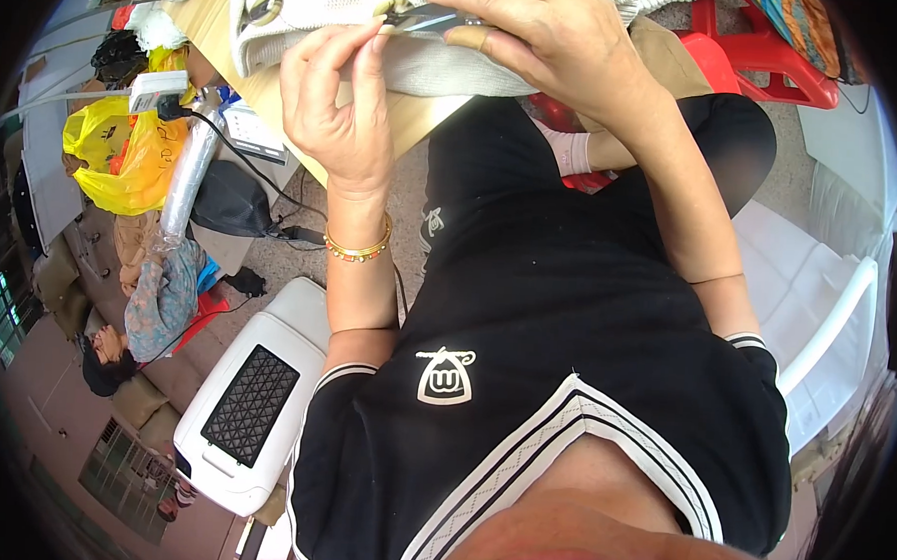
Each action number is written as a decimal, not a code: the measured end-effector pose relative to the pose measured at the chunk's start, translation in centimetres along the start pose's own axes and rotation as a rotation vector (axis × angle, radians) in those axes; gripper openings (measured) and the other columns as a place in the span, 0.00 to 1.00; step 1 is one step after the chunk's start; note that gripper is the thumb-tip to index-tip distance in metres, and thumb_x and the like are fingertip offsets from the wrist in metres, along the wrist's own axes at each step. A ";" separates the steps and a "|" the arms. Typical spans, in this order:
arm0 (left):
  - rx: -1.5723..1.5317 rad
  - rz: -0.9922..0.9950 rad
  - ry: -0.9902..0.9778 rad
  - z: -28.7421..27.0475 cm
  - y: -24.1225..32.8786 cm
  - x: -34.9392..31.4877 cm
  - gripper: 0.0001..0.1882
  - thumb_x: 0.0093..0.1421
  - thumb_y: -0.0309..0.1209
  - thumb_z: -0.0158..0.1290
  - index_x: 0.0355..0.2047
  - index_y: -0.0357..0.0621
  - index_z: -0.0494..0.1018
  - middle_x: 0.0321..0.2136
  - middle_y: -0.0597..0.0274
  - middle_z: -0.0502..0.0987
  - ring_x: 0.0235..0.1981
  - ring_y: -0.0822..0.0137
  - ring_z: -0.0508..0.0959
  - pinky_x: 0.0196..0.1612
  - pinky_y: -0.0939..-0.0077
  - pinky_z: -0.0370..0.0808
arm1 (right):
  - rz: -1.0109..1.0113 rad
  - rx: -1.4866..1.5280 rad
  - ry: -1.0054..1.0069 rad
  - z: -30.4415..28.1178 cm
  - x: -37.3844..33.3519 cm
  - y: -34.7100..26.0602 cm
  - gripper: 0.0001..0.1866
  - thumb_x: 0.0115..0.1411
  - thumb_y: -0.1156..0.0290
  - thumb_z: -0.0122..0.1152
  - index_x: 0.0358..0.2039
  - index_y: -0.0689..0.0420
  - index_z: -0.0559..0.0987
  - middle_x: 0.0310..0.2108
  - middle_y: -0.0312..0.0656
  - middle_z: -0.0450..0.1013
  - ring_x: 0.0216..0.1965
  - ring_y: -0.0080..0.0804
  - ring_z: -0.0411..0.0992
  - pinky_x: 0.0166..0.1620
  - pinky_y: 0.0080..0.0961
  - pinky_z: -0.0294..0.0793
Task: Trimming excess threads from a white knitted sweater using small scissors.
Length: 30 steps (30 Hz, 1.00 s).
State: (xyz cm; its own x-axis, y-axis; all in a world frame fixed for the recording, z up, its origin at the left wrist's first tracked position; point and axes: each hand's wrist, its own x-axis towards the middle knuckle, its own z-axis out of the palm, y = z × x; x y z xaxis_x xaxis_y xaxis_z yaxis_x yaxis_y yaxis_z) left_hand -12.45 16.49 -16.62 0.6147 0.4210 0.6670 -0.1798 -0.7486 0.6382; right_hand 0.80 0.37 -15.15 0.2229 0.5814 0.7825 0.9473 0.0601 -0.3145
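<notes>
A cream knitted garment [447, 75] lies on the wooden tabletop [426, 116] at the top of the view. Two tan ring-shaped pieces sit on it, one of them a ring [266, 10] toward the left. My right hand [554, 34] grips small thread snips [430, 23] with a dark body and a pale metal edge, their tip pointing left over the knit. One right finger wears a tan wrap. Beside that tip, my left hand [338, 100] pinches thumb and forefinger together near the other ring; what lies between the fingertips is too small to make out.
Left of the table are a yellow plastic bag [113, 160], a clear-wrapped roll [187, 184] and a black bag [232, 198] with a cable. A white box with a black grille [253, 402] stands lower left. Another person [162, 303] is beyond. Red stools [793, 70] and a white chair [818, 306] are rightward.
</notes>
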 end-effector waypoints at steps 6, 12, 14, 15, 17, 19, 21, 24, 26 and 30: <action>-0.053 -0.032 0.037 0.0 0.1 0.0 0.08 0.55 0.19 0.65 0.37 0.41 0.83 0.34 0.62 0.77 0.36 0.69 0.77 0.40 0.78 0.75 | -0.036 -0.115 -0.039 1.0 0.1 0.3 0.16 0.56 0.68 0.68 0.45 0.57 0.80 0.31 0.42 0.71 0.33 0.41 0.73 0.36 0.32 0.74; -0.045 -0.031 0.044 -0.2 -0.2 -0.4 0.07 0.56 0.20 0.64 0.36 0.41 0.83 0.33 0.63 0.75 0.36 0.71 0.75 0.40 0.78 0.73 | -0.047 -0.228 -0.093 1.4 0.6 -0.2 0.16 0.56 0.67 0.68 0.44 0.58 0.80 0.30 0.41 0.71 0.33 0.40 0.74 0.35 0.31 0.75; -0.040 -0.016 0.033 -0.3 -0.3 -0.4 0.08 0.56 0.20 0.64 0.37 0.40 0.82 0.34 0.62 0.75 0.36 0.70 0.75 0.39 0.79 0.73 | -0.041 -0.251 -0.105 1.5 0.5 -0.2 0.15 0.56 0.68 0.68 0.43 0.58 0.81 0.29 0.41 0.71 0.32 0.40 0.74 0.35 0.32 0.75; -0.032 -0.002 0.023 -0.3 -0.3 -0.4 0.09 0.57 0.20 0.64 0.38 0.40 0.82 0.35 0.62 0.75 0.36 0.70 0.75 0.39 0.80 0.73 | -0.039 -0.252 -0.104 1.5 0.4 -0.1 0.15 0.56 0.68 0.68 0.43 0.58 0.81 0.29 0.41 0.71 0.32 0.40 0.74 0.35 0.32 0.75; -0.031 0.013 0.031 -0.4 -0.3 -0.7 0.10 0.56 0.20 0.65 0.40 0.39 0.81 0.37 0.60 0.75 0.37 0.69 0.76 0.39 0.79 0.74 | -0.041 -0.166 -0.040 1.4 0.4 0.1 0.14 0.57 0.69 0.67 0.43 0.59 0.81 0.28 0.42 0.71 0.31 0.42 0.73 0.35 0.32 0.74; -0.029 0.026 0.038 -0.2 -0.1 -0.7 0.12 0.56 0.20 0.65 0.41 0.38 0.80 0.38 0.59 0.75 0.38 0.67 0.76 0.40 0.78 0.75 | 0.047 -0.049 -0.025 1.0 0.6 0.0 0.15 0.57 0.70 0.67 0.43 0.60 0.80 0.28 0.43 0.72 0.30 0.42 0.73 0.34 0.32 0.74; 0.126 0.079 -0.044 0.2 0.5 -0.3 0.15 0.55 0.21 0.66 0.44 0.37 0.79 0.40 0.56 0.74 0.40 0.64 0.78 0.41 0.74 0.78 | 0.116 0.139 0.050 0.9 0.3 0.5 0.16 0.58 0.71 0.67 0.46 0.62 0.79 0.29 0.46 0.71 0.30 0.43 0.72 0.33 0.31 0.72; 0.141 0.086 -0.063 0.6 -0.6 -0.3 0.16 0.54 0.22 0.67 0.44 0.39 0.80 0.40 0.57 0.75 0.40 0.64 0.78 0.42 0.72 0.79 | 0.172 0.200 0.056 0.0 0.2 0.4 0.18 0.57 0.71 0.67 0.48 0.62 0.79 0.29 0.46 0.71 0.30 0.42 0.72 0.33 0.31 0.72; 0.189 0.131 -0.068 0.4 -0.8 -0.1 0.16 0.55 0.22 0.66 0.45 0.40 0.81 0.40 0.58 0.74 0.40 0.65 0.78 0.42 0.73 0.78 | 0.151 0.178 0.083 0.0 -0.1 0.6 0.18 0.58 0.70 0.67 0.48 0.61 0.79 0.29 0.46 0.71 0.30 0.43 0.73 0.34 0.32 0.72; 0.234 0.090 -0.103 0.1 -0.6 0.2 0.13 0.60 0.23 0.62 0.47 0.40 0.81 0.39 0.59 0.74 0.38 0.67 0.77 0.41 0.76 0.76 | 0.161 0.079 0.026 -0.3 0.0 0.3 0.17 0.58 0.69 0.67 0.47 0.60 0.80 0.30 0.45 0.72 0.31 0.43 0.73 0.35 0.32 0.73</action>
State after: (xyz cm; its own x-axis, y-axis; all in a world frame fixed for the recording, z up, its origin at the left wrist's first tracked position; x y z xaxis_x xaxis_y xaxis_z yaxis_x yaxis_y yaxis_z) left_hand -12.17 17.00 -16.97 0.6814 0.3022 0.6666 -0.0621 -0.8836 0.4641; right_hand 1.11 0.14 -15.13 0.3771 0.5677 0.7318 0.8781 0.0322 -0.4774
